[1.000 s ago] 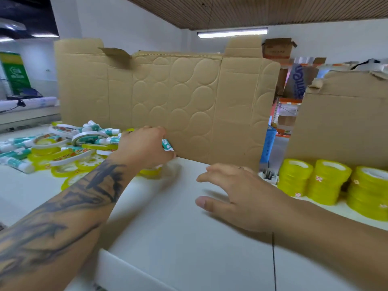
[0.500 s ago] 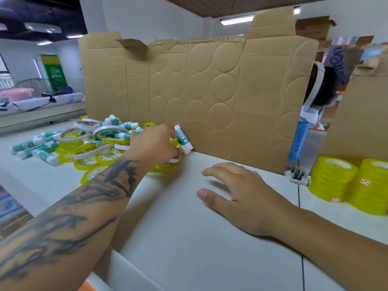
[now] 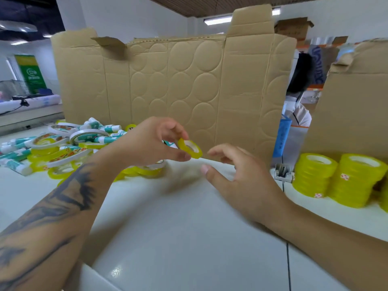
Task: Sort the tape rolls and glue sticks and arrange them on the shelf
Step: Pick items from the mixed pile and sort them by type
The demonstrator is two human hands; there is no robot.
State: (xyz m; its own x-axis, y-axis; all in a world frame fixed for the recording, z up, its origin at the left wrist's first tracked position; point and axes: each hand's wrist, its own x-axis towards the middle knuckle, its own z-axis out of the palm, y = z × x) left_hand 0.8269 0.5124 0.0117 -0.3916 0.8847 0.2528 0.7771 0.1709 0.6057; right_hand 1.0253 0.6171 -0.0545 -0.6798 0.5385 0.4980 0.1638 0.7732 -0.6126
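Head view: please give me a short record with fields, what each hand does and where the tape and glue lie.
left hand: pinches a small yellow tape roll, lifted above the white shelf surface
right hand: holds nothing, fingers loosely spread, close to the roll
unsorted pile: tape rolls and glue sticks mixed, at left
sorted stacks: yellow tape rolls stacked at right
backdrop: cardboard sheet standing behind

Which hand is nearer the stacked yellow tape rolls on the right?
Right. The right hand hovers open just left of the stacked yellow tape rolls; the left hand, pinching a small yellow tape roll, sits farther left.
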